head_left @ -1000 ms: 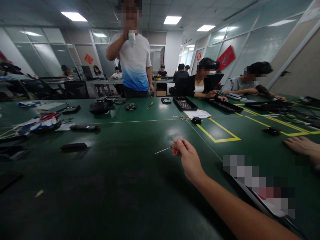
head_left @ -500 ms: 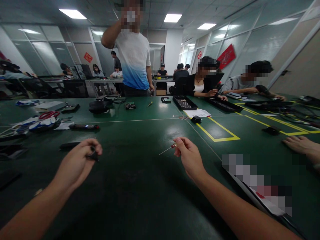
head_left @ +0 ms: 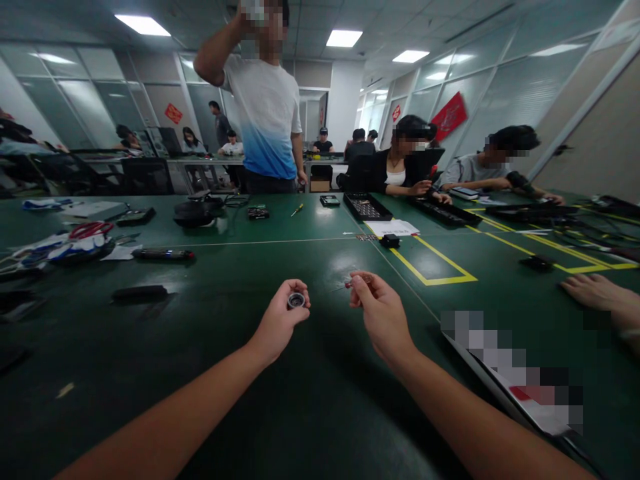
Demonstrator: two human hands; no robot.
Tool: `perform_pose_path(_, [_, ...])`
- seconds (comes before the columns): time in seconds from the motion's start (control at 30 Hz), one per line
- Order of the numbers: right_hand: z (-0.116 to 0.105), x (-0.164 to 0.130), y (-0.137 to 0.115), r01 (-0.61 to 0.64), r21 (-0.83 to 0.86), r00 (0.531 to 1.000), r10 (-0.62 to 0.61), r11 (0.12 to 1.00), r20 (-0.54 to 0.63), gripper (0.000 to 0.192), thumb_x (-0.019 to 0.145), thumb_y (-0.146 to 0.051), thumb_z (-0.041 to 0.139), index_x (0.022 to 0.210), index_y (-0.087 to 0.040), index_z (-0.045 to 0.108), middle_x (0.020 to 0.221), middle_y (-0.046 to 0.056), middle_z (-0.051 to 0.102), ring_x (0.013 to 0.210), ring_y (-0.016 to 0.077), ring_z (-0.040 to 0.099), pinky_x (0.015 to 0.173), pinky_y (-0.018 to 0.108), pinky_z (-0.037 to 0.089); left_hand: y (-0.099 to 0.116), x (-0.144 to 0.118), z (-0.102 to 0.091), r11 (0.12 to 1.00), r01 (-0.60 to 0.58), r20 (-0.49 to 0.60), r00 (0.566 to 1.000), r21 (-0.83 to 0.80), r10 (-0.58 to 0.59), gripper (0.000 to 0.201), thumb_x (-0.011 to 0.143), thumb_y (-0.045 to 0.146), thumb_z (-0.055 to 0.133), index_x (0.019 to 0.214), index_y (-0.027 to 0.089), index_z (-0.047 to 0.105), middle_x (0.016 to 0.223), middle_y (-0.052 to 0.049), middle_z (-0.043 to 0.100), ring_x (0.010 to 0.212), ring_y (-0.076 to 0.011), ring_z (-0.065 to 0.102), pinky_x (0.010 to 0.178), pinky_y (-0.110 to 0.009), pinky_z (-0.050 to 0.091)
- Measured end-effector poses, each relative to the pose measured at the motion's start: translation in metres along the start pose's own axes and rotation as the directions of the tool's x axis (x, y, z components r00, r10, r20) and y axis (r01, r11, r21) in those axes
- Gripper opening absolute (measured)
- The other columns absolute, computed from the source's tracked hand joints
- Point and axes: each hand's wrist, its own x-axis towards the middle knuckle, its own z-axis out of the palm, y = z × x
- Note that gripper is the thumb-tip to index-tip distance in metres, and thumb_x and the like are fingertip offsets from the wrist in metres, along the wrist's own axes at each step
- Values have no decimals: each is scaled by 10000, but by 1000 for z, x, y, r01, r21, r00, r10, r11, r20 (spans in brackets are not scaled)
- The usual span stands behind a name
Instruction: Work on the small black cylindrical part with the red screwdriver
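- Green table (head_left: 210,373) fills a big shared workroom, with ceiling lights above and glass walls behind.
- Near the middle, the left hand (head_left: 280,323) pinches a small round ring (head_left: 296,301) between thumb and fingertips, its open face turned toward the camera.
- Just right of it, the right hand (head_left: 383,313) holds a thin screwdriver (head_left: 356,283) in a narrow pinch at its reddish handle; the fine shaft points left toward the ring, and its tip is too faint to place.
- Ring and screwdriver are both held above the table, close together but apart.
- The ring looks light, stiff and smooth, so it could slip; holding it by the outer rim seems the safest grip.
- The screwdriver looks light and slender, best held at the handle, since the shaft could bend.
- At the far side a standing person (head_left: 265,100) in a white and blue shirt raises an arm to the face.
- Far right, seated people work over black trays (head_left: 367,207).
- Red scissors (head_left: 90,230) lie at the far left.
- Another person's hand (head_left: 600,297) rests on the table at the right edge.
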Motion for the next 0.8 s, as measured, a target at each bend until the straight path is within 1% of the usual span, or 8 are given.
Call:
perform_pose_path(0.07, [-1, -1, -2, 23, -32, 1000, -23, 999, 0, 282, 890, -482, 687, 950, -208, 718, 733, -18, 629, 619, 137, 534, 579, 284, 433, -8, -1, -4, 991, -26, 22, 999, 131, 23, 335, 728, 145, 639, 1046, 177, 538, 920, -12, 570, 862, -166, 569, 839, -307, 434])
perform_pose_path(0.13, [-2, -2, -4, 52, -43, 998, -53, 998, -17, 282, 891, -487, 701, 935, -211, 730, 744, -15, 639, 637, 138, 540, 593, 284, 432, -13, -1, -8, 977, -47, 37, 999, 210, 40, 210, 817, 205, 620, 1007, 172, 536, 917, -23, 575, 874, -177, 582, 867, -332, 442])
perform_pose_path(0.2, [-4, -3, -6, 89, -50, 995, -91, 995, -43, 286, 886, -493, 719, 906, -208, 731, 738, -15, 641, 660, 143, 551, 618, 285, 439, -15, 0, -11, 974, -43, 91, 996, 222, 23, 180, 872, 276, 613, 991, 166, 534, 923, -33, 580, 876, -185, 593, 875, -350, 454])
perform_pose_path(0.33, [-5, -7, -11, 133, -27, 987, -135, 991, -83, 313, 911, -518, 692, 858, -210, 694, 693, -24, 613, 645, 140, 558, 624, 283, 451, -17, 1, -14, 982, 25, 250, 966, 185, -72, 268, 885, 351, 645, 1036, 161, 531, 895, -28, 575, 834, -185, 591, 832, -351, 468])
perform_pose_path(0.43, [-4, -11, -16, 170, 39, 981, -166, 985, -99, 309, 957, -529, 625, 918, -226, 670, 688, -29, 617, 636, 143, 582, 638, 291, 478, -18, -1, -14, 976, 4, 292, 954, 217, -69, 287, 878, 351, 662, 1067, 161, 558, 893, -24, 564, 833, -182, 563, 819, -341, 454])
perform_pose_path(0.57, [-2, -18, -20, 220, 28, 975, -220, 975, -20, 276, 989, -504, 580, 969, -238, 652, 710, -22, 649, 668, 157, 639, 674, 304, 518, -19, -3, -15, 948, -59, 309, 950, 311, -42, 267, 867, 327, 676, 1070, 169, 603, 948, -32, 570, 898, -197, 550, 841, -335, 424])
perform_pose_path(0.67, [-1, -22, -20, 249, -77, 968, -245, 965, 58, 247, 994, -469, 577, 973, -234, 650, 733, -10, 667, 675, 159, 654, 664, 302, 530, -19, -2, -15, 942, -72, 297, 954, 327, -31, 271, 861, 322, 678, 1075, 173, 606, 956, -27, 570, 914, -200, 545, 856, -330, 411])
perform_pose_path(0.8, [0, -24, -15, 247, -172, 967, -231, 954, 108, 223, 996, -441, 573, 988, -231, 648, 780, 7, 692, 702, 166, 672, 669, 307, 539, -19, -1, -15, 944, -68, 286, 958, 324, -29, 280, 852, 328, 680, 1073, 174, 605, 949, -23, 562, 911, -201, 542, 853, -325, 407])
